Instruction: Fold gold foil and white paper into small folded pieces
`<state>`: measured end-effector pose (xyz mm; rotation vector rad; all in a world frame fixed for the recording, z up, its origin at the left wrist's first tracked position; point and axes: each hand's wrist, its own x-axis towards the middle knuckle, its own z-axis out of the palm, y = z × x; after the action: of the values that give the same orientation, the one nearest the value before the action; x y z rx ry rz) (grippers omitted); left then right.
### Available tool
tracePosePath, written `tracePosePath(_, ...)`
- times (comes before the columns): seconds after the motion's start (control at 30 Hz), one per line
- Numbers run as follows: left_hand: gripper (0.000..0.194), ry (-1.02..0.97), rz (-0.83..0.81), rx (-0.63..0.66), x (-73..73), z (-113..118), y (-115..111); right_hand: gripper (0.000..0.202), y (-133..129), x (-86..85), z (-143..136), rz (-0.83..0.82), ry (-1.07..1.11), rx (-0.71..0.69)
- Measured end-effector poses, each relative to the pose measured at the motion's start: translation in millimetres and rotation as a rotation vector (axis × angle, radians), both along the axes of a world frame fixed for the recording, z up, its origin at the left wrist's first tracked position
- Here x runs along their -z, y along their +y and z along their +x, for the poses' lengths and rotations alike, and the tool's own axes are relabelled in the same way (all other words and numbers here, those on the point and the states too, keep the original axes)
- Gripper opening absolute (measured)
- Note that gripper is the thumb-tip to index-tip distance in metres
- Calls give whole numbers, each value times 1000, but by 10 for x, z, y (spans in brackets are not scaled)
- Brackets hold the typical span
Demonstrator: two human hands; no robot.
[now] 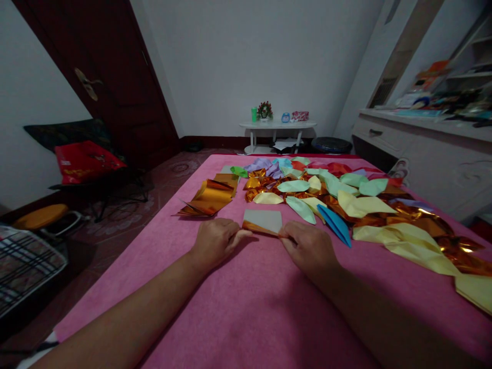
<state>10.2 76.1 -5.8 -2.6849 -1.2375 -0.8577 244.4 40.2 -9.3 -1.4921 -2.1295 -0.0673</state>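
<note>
A sheet of gold foil paper point(265, 219), pale grey side up, lies in front of me with its near edge folded over to show a gold strip. My left hand point(220, 238) pinches the left end of that folded edge between thumb and fingers. At the right end, my right hand point(307, 247) grips the same edge with curled fingers. Behind my left hand rests a loose, curling stack of gold foil sheets point(211, 197). A blue folded paper point(335, 224) lies just beyond my right hand.
Folded papers in pale green point(294, 186), yellow point(365, 205), purple and gold cover the table's far right. The pink tablecloth point(238, 307) spreads beneath everything. A red bag point(88, 161) sits on a chair at left; a white side table point(277, 124) stands by the wall.
</note>
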Motion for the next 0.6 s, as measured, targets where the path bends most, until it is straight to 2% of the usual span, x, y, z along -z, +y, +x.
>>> tracePosePath(0.17,51,-211,-395,-18,-64,171,-124,15,-43,-21,-107,247,19,-88)
tracePosePath(0.37,35,-810,-806,83,15,347,-104,13,-159,-97,-311,314,6,-207)
tracePosePath(0.43,31,-995,-962,106,19,336,-72,9,-176,-120,-321,332,112,-245)
tracePosePath(0.5,31,-1110,-1128,112,-7,294,-52,15,-163,-132,-292,343,272,-226)
tracePosePath(0.6,29,-1056,-1360,187,-85,211,-48,28,-94,-115,-216,208,562,-149)
